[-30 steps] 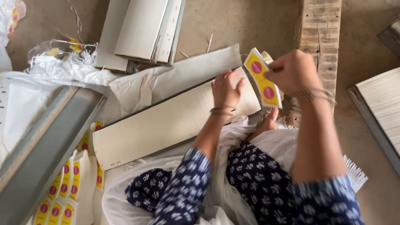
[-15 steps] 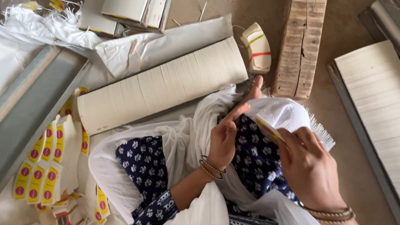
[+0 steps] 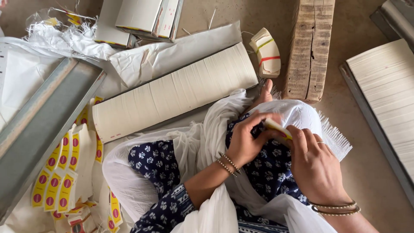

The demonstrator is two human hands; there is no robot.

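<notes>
Small stack of labels (image 3: pixel 277 128): thin, flat cards, pale edges with a yellow face just visible, held over the person's lap above the blue-and-white printed cloth (image 3: pixel 158 160). Right hand (image 3: pixel 317 166): fingers curled around the stack's near end, thumb on top, grasping it. Left hand (image 3: pixel 246 139): fingertips pinched on the stack's other end, index finger stretched along its upper edge. Both wrists carry thin beaded bangles.

Relative to the label stack:
- Beneath and around it, a white gauzy scarf (image 3: pixel 202 142), soft and wrinkled, fringed at its right end.
- Above-left, a long block of cream paper sheets (image 3: pixel 174 92), edge-on, finely ribbed, lying diagonally on the floor.
- Directly above, a small curved bundle of cards (image 3: pixel 267 56), bound with a green and a red band.
- Above-right, a rough, cracked wooden block (image 3: pixel 311 47), standing close beside that bundle.
- Far right, another flat stack of cream sheets (image 3: pixel 388 90) in a grey tray.
- Far left, a grey metal channel (image 3: pixel 41 125), smooth and angled; below it, loose strips of yellow labels with red dots (image 3: pixel 56 172).
- Top left, crumpled white plastic wrap (image 3: pixel 64 39).
</notes>
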